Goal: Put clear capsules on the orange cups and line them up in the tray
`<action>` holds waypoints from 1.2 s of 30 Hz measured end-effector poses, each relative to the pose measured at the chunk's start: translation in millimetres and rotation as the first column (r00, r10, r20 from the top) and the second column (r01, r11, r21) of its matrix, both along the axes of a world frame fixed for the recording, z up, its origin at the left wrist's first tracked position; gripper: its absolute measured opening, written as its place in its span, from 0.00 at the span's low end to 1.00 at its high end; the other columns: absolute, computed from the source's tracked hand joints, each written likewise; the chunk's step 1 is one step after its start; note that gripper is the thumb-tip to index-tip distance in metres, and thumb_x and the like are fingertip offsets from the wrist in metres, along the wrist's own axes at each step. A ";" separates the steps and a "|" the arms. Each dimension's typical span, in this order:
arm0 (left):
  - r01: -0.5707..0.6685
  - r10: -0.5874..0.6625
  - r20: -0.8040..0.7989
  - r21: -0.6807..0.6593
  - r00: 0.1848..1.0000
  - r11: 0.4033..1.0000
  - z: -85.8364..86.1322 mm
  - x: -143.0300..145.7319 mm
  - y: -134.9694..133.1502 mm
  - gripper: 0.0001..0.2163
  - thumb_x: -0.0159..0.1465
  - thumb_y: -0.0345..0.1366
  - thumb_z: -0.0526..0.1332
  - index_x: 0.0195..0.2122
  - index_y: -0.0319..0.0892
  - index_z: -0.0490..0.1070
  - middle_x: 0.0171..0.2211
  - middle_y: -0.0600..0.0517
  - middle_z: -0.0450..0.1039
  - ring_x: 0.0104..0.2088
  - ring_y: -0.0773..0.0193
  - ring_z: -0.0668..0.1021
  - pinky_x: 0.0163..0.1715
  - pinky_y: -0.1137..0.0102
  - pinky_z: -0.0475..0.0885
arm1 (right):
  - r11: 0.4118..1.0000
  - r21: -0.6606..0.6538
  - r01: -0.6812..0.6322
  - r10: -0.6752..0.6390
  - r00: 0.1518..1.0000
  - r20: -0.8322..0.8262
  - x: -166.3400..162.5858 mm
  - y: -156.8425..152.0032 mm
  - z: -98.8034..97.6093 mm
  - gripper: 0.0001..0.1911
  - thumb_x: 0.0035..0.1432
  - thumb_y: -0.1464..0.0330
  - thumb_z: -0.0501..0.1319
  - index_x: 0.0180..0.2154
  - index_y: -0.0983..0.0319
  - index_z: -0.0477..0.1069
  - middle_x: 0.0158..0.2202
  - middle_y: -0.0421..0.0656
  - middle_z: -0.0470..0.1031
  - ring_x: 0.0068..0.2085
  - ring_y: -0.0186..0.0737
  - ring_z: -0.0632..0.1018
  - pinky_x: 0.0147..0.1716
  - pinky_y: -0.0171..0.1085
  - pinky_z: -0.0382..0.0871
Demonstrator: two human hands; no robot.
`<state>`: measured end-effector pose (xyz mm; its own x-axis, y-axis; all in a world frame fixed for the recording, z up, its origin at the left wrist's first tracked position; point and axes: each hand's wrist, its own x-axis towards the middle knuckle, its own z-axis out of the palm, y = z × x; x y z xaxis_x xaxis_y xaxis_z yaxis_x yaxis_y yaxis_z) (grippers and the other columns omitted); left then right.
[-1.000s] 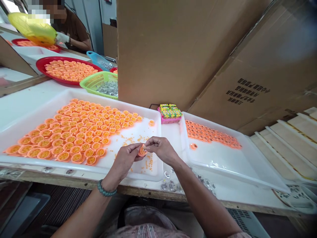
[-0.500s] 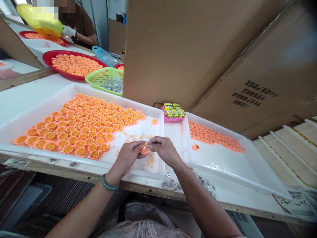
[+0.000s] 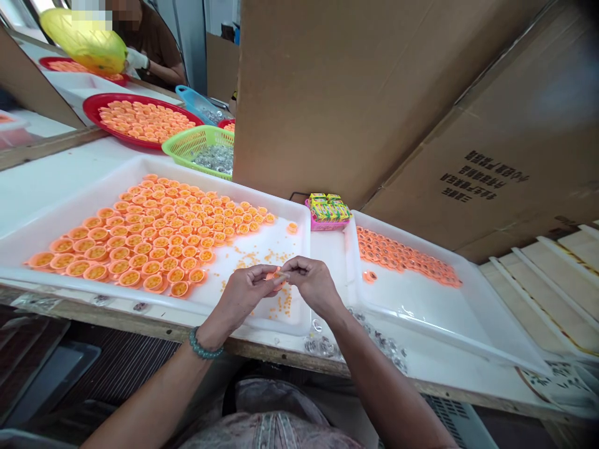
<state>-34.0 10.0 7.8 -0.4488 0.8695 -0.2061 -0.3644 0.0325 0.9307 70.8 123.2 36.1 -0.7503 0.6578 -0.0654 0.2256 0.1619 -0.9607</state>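
My left hand (image 3: pixel 243 296) and my right hand (image 3: pixel 311 284) meet over the near right corner of a white tray (image 3: pixel 56 202). Both pinch one small orange cup (image 3: pixel 275 275) between their fingertips; most of it is hidden by the fingers. The tray holds several rows of orange cups (image 3: pixel 154 234) filled with yellow beads, and loose yellow beads (image 3: pixel 269 259) lie scattered under my hands. A second white tray (image 3: pixel 435 312) to the right holds rows of closed orange pieces (image 3: pixel 402 259).
A large cardboard sheet (image 3: pixel 355 93) stands behind the trays. A pink box of small coloured packs (image 3: pixel 327 212) sits between them. Clear lids (image 3: pixel 327 346) lie at the table edge. A green basket (image 3: pixel 199 146), a red tray (image 3: pixel 140 121) and another person's gloved hand (image 3: pixel 135 59) are at far left.
My hands have stayed together on the orange cup, fingers closing more tightly over it. The view has shifted slightly.
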 end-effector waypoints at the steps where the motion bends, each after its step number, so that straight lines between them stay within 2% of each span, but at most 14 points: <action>1: 0.000 0.000 -0.001 0.005 1.000 1.000 -0.1 0.1 -0.2 0.17 0.50 0.39 0.69 0.40 0.38 0.74 0.29 0.52 0.75 0.33 0.63 0.76 0.40 0.65 0.74 | 1.000 0.018 0.000 0.000 1.000 -0.008 -0.2 -1.4 -0.1 0.03 0.45 0.72 0.61 0.26 0.63 0.74 0.24 0.38 0.73 0.27 0.33 0.72 0.29 0.33 0.65; 4: -0.011 0.011 -0.004 0.023 1.000 1.000 -0.6 0.1 -0.2 0.16 0.49 0.38 0.70 0.38 0.38 0.75 0.26 0.54 0.73 0.31 0.64 0.75 0.40 0.65 0.74 | 1.000 -0.006 0.004 -0.004 0.999 -0.036 -0.5 -5.5 -1.5 0.03 0.45 0.72 0.61 0.26 0.63 0.73 0.24 0.38 0.73 0.27 0.34 0.72 0.29 0.33 0.65; 8: -0.047 0.047 0.000 0.037 0.999 0.998 -1.4 -0.1 0.3 0.16 0.48 0.38 0.70 0.37 0.38 0.75 0.29 0.51 0.75 0.33 0.63 0.75 0.39 0.65 0.73 | 0.997 -0.047 0.056 -0.060 0.994 -0.092 4.2 -12.1 -7.4 0.02 0.47 0.70 0.61 0.27 0.63 0.72 0.24 0.38 0.72 0.27 0.34 0.72 0.29 0.33 0.66; 11: -0.089 0.089 0.006 0.062 0.996 0.994 -1.0 0.0 0.3 0.15 0.48 0.38 0.70 0.36 0.37 0.74 0.31 0.50 0.76 0.33 0.63 0.75 0.39 0.66 0.72 | 0.998 0.022 0.066 -0.062 0.990 -0.127 12.7 -20.8 -12.9 0.05 0.52 0.70 0.59 0.33 0.62 0.73 0.30 0.41 0.75 0.32 0.36 0.74 0.35 0.35 0.69; 13: -0.107 0.107 0.004 0.072 0.994 0.992 0.0 0.2 0.1 0.15 0.49 0.38 0.70 0.35 0.37 0.74 0.32 0.50 0.76 0.34 0.63 0.75 0.39 0.66 0.72 | 0.988 0.140 0.063 -0.042 0.988 -0.149 18.4 -27.8 -15.8 0.08 0.56 0.70 0.57 0.37 0.61 0.73 0.35 0.43 0.75 0.37 0.37 0.75 0.39 0.37 0.69; 16: -0.124 0.125 -0.003 0.051 0.992 0.991 2.0 0.7 0.2 0.15 0.50 0.39 0.69 0.36 0.37 0.74 0.32 0.50 0.75 0.32 0.64 0.75 0.36 0.69 0.72 | 0.912 0.401 0.085 -0.014 0.985 -0.175 21.8 -36.9 -19.6 0.14 0.56 0.71 0.59 0.46 0.59 0.70 0.42 0.45 0.72 0.39 0.37 0.74 0.41 0.38 0.70; 18: -0.115 0.116 -0.002 0.048 0.993 0.992 2.9 0.8 0.4 0.15 0.50 0.39 0.69 0.37 0.38 0.74 0.33 0.50 0.75 0.32 0.65 0.75 0.35 0.71 0.72 | 0.816 0.563 0.128 -0.029 0.983 -0.181 19.7 -40.0 -22.6 0.19 0.54 0.71 0.61 0.49 0.59 0.67 0.42 0.46 0.71 0.40 0.38 0.73 0.41 0.39 0.71; 21: -0.103 0.103 0.011 0.063 0.995 0.993 3.1 0.8 0.3 0.15 0.50 0.38 0.69 0.38 0.38 0.73 0.32 0.51 0.76 0.33 0.65 0.76 0.35 0.72 0.71 | 0.688 0.708 0.161 -0.051 0.983 -0.174 13.5 -40.1 -27.4 0.16 0.55 0.72 0.60 0.47 0.60 0.68 0.40 0.46 0.72 0.42 0.40 0.73 0.42 0.40 0.71; 27: -0.092 0.092 0.003 0.047 0.996 0.995 1.8 0.7 0.0 0.16 0.49 0.37 0.70 0.38 0.38 0.73 0.30 0.52 0.75 0.31 0.66 0.75 0.34 0.73 0.70 | 0.625 0.763 0.166 -0.061 0.984 -0.165 10.2 -36.7 -31.4 0.15 0.55 0.73 0.58 0.46 0.61 0.68 0.38 0.46 0.73 0.41 0.39 0.74 0.41 0.39 0.72; 32: -0.120 0.119 0.022 0.038 0.993 0.992 2.5 1.5 -0.6 0.15 0.48 0.37 0.70 0.34 0.37 0.73 0.28 0.52 0.74 0.29 0.67 0.74 0.31 0.73 0.70 | 0.530 0.836 0.140 -0.057 0.990 -0.130 10.7 -37.7 -32.4 0.16 0.55 0.72 0.58 0.47 0.61 0.69 0.38 0.47 0.73 0.41 0.42 0.74 0.41 0.42 0.71; 34: -0.121 0.120 0.029 0.035 0.992 0.992 3.5 1.6 -1.3 0.15 0.47 0.37 0.70 0.34 0.37 0.73 0.28 0.51 0.74 0.28 0.66 0.74 0.31 0.72 0.70 | 0.525 0.839 0.144 -0.062 0.989 -0.131 10.2 -39.0 -32.6 0.16 0.55 0.72 0.58 0.47 0.61 0.69 0.38 0.47 0.74 0.40 0.42 0.74 0.40 0.42 0.71; 36: -0.112 0.111 0.030 0.033 0.993 0.993 4.4 1.3 -1.7 0.16 0.47 0.38 0.70 0.35 0.37 0.73 0.28 0.51 0.74 0.29 0.65 0.74 0.31 0.72 0.70 | 0.543 0.826 0.151 -0.066 0.988 -0.137 10.2 -40.5 -32.2 0.17 0.55 0.72 0.57 0.48 0.60 0.68 0.38 0.47 0.74 0.41 0.41 0.74 0.41 0.41 0.71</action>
<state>-32.7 8.3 12.2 -0.5379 0.8211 -0.1910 -0.3898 -0.0414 0.9200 81.0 82.6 3.9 -0.6439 0.4615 0.6102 0.2282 0.8771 -0.4227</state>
